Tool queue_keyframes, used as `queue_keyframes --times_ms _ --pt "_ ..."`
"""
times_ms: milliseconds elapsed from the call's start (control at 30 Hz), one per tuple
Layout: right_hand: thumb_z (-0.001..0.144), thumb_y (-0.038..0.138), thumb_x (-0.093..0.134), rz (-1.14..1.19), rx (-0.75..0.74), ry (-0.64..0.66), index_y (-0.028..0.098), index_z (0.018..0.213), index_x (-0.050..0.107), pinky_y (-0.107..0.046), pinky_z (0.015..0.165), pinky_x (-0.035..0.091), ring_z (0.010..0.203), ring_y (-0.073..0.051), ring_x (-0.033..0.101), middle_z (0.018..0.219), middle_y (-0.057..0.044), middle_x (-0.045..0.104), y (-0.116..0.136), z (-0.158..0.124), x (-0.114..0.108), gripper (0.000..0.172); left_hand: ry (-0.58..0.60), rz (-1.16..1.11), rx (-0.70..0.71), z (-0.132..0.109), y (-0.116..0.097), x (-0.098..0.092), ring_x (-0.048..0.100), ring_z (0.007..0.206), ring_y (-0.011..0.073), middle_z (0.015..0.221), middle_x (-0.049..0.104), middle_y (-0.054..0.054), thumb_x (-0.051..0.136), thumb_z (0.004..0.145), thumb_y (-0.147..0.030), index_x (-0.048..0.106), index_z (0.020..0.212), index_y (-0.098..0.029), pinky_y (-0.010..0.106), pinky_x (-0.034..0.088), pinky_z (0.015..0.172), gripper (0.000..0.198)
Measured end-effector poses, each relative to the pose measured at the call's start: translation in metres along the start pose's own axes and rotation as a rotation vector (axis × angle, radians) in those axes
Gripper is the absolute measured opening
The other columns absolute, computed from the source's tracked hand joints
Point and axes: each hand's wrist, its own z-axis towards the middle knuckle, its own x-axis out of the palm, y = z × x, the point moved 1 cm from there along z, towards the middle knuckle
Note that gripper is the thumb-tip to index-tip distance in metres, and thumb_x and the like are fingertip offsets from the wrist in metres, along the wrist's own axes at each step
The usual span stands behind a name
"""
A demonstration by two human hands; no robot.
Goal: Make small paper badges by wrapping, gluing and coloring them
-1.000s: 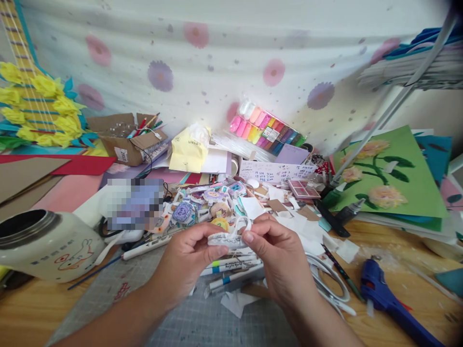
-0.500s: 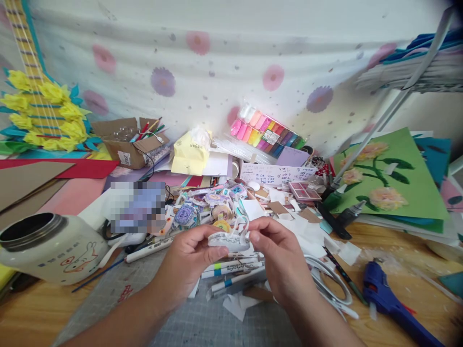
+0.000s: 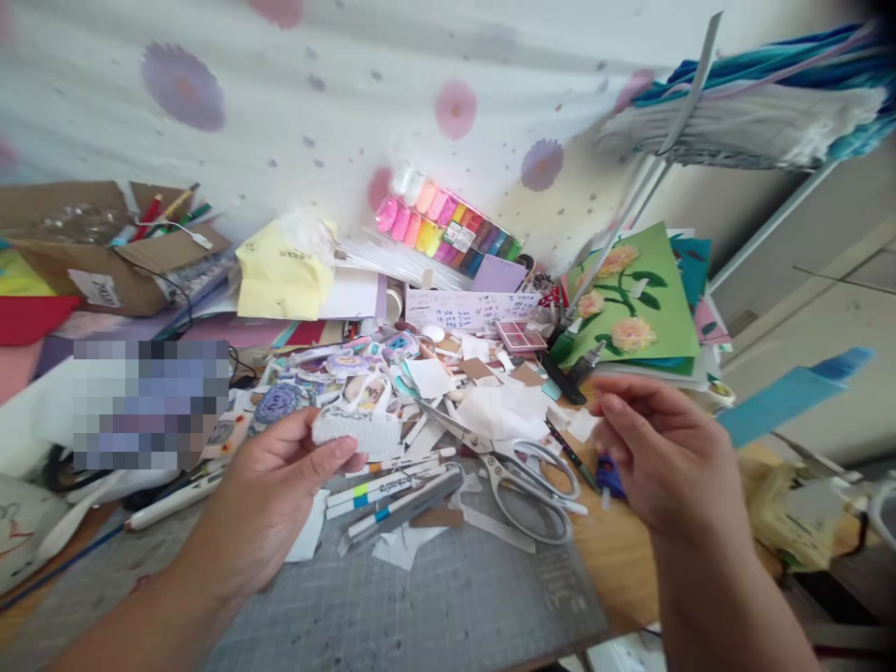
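Behind the wooden surface point(image 3: 623, 581), a flowered curtain point(image 3: 308, 103) is hung, and open room is left on the near part of the grey mat point(image 3: 392, 616). Past the mat's right edge the right hand point(image 3: 676, 457) is held up, fingers curled, though whether its grip is closed cannot be told. Left of the scissors point(image 3: 494, 462), a small white bag-shaped piece point(image 3: 368, 429) is clamped in the left hand's point(image 3: 276, 471) grip.
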Motion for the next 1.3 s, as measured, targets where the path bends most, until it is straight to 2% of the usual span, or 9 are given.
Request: queue_keyframes --times_ms 100,200,300,433,533,633,1033,1133,1300 --pt "0.075 0.032 0.072 -0.388 0.094 0.181 0.021 0.088 0.071 -0.021 0.033 0.03 0.037 -0.009 0.043 0.05 0.003 0.056 -0.003 -0.021 -0.041 0.018 -0.002 -0.061 0.019 0.0 -0.003 0.002 0.063 0.067 0.0112 0.068 0.068 -0.006 0.074 0.07 -0.015 0.067 0.072 -0.018 0.023 0.052 0.068 0.008" --pt "0.078 0.035 0.068 -0.644 0.045 0.442 0.023 0.086 0.074 -0.024 0.041 0.044 0.046 -0.014 0.056 0.059 -0.002 0.066 -0.003 -0.043 -0.058 0.016 -0.046 -0.123 0.077 0.003 -0.009 0.002 0.061 0.067 0.0112 0.071 0.067 -0.004 0.076 0.069 -0.015 0.067 0.074 -0.017 0.023 0.053 0.068 0.011" --pt "0.084 0.029 0.06 -0.75 -0.109 0.608 0.025 0.087 0.073 -0.029 0.06 0.052 0.067 -0.019 0.066 0.076 -0.005 0.071 -0.004 -0.056 -0.05 0.013 -0.08 -0.183 0.144 0.005 -0.013 0.001 0.06 0.071 0.0113 0.074 0.068 -0.005 0.075 0.071 -0.015 0.068 0.077 -0.018 0.024 0.053 0.071 0.01" --pt "0.088 0.016 0.052 -0.792 -0.267 0.727 0.022 0.09 0.068 -0.029 0.066 0.052 0.076 -0.019 0.065 0.084 -0.006 0.069 -0.013 -0.067 -0.013 0.017 -0.053 -0.192 0.155 0.005 -0.013 0.0 0.061 0.072 0.0112 0.077 0.069 -0.005 0.071 0.075 -0.014 0.068 0.081 -0.018 0.025 0.053 0.072 0.008" --pt "0.085 0.01 0.053 -0.866 -0.378 0.736 0.021 0.094 0.068 -0.031 0.072 0.052 0.084 -0.02 0.064 0.095 -0.009 0.068 -0.021 -0.074 0.017 0.021 -0.011 -0.178 0.152 0.005 -0.011 0.001 0.06 0.07 0.0102 0.078 0.069 -0.006 0.07 0.076 -0.013 0.068 0.082 -0.019 0.025 0.053 0.072 0.009" --pt "0.082 0.009 0.053 -0.985 -0.386 0.723 0.021 0.087 0.067 -0.03 0.07 0.05 0.08 -0.02 0.063 0.088 -0.007 0.067 -0.027 -0.071 0.027 0.019 -0.013 -0.169 0.15 0.004 -0.011 0.001 0.059 0.072 0.0099 0.078 0.067 -0.006 0.069 0.076 -0.01 0.067 0.081 -0.019 0.024 0.053 0.073 0.01" --pt "0.09 0.025 0.045 -1.308 -0.286 0.348 0.018 0.09 0.068 -0.031 0.075 0.049 0.084 -0.021 0.065 0.092 -0.009 0.069 -0.04 -0.042 -0.055 0.024 -0.006 -0.121 0.086 0.006 -0.002 -0.003 0.062 0.072 0.0127 0.074 0.068 -0.003 0.077 0.069 -0.017 0.067 0.076 -0.017 0.022 0.057 0.068 0.012" --pt "0.087 0.024 0.048 -1.409 -0.201 0.325 0.018 0.091 0.069 -0.032 0.073 0.047 0.085 -0.024 0.065 0.092 -0.009 0.071 -0.03 -0.013 -0.057 0.022 -0.017 -0.113 0.095 0.008 0.003 -0.005 0.061 0.072 0.0125 0.072 0.068 -0.003 0.082 0.062 -0.021 0.068 0.074 -0.016 0.021 0.059 0.066 0.019" --pt "0.083 0.018 0.053 -1.526 -0.036 0.496 0.018 0.074 0.07 -0.029 0.061 0.043 0.071 -0.022 0.065 0.075 -0.007 0.072 -0.026 0.026 -0.033 0.019 -0.076 -0.106 0.071 0.01 0.004 -0.005 0.062 0.07 0.0135 0.071 0.07 -0.003 0.082 0.06 -0.018 0.069 0.072 -0.016 0.023 0.06 0.063 0.017"
